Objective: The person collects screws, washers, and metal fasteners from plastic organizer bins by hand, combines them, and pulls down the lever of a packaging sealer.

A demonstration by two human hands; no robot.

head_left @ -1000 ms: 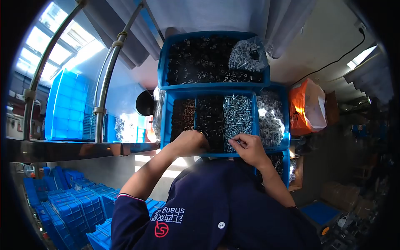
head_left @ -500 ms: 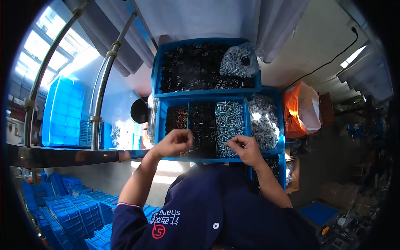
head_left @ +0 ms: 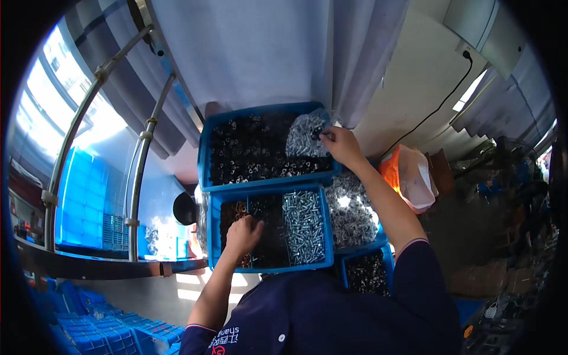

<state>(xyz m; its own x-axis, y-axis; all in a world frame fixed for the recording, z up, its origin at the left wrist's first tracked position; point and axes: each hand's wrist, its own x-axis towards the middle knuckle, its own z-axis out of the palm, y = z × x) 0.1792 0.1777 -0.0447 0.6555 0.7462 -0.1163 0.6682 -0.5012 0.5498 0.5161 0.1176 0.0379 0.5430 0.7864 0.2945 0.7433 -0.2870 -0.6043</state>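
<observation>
My right hand is reached out to the back bin, its fingers pinched together at the right edge of a clear plastic bag of screws. Something small and dark shows at its fingertips, too small to name. My left hand hovers low over the divided blue bin, fingers curled together; what they hold, if anything, is hidden. Under it lie copper-coloured rings and a compartment of small black parts. Silver screws fill the right compartment.
Behind stands a blue bin of black clips. To the right are a bin of clear-bagged metal parts, a smaller bin of dark parts and an orange-and-white sack. A metal pole frame rises on the left.
My right hand has moved from above the screws up and away to the bag in the back bin. My left hand has lowered towards the left compartments. The head view has shifted.
</observation>
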